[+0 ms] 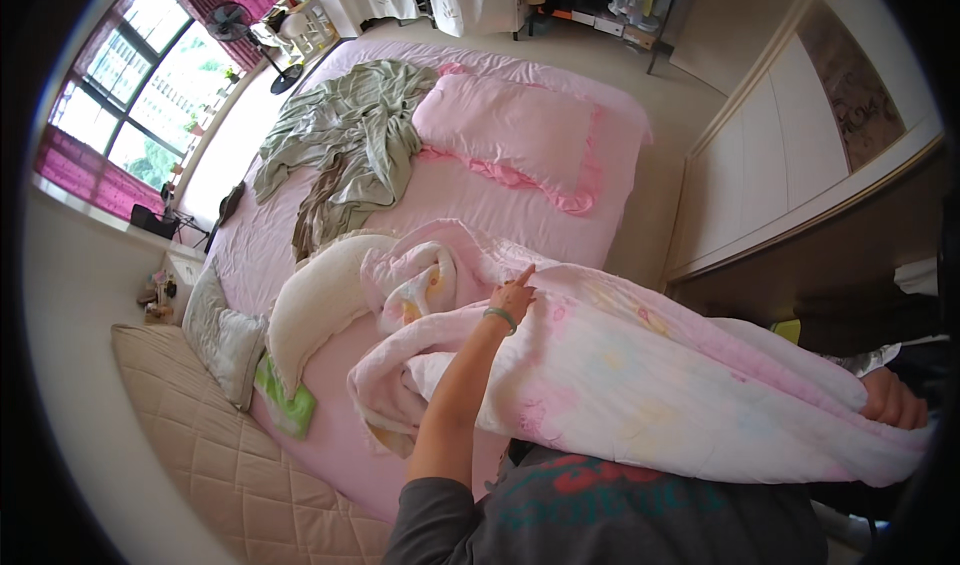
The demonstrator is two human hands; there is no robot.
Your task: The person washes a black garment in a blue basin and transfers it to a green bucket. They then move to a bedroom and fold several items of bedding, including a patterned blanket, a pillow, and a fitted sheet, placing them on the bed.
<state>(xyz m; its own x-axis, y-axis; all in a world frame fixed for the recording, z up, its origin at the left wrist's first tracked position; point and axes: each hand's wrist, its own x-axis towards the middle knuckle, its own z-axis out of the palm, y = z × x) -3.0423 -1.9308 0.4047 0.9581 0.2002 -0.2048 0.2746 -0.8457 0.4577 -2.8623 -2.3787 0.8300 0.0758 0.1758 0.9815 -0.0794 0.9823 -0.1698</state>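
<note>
A thick white and pink blanket (620, 365) with soft pastel patterns stretches from the bed across the front of my body to the far right. My left hand (515, 295), with a green bangle on its wrist, rests on the blanket near its bunched end, index finger stretched out over the fabric. At the right edge of the view, my right hand (892, 401) is closed around the other end of the blanket, its fingers wrapped over the edge. Beside the bunched part lies a cream pillow (318, 300) with a frilled edge.
The bed (480, 200) has a pink sheet. On it lie a rumpled grey-green blanket (350, 130), a pink ruffled pillow (510, 130), a grey pillow (222, 330) and a green packet (285, 400). A padded beige headboard (215, 455) borders the bed; a wardrobe (780, 145) stands right.
</note>
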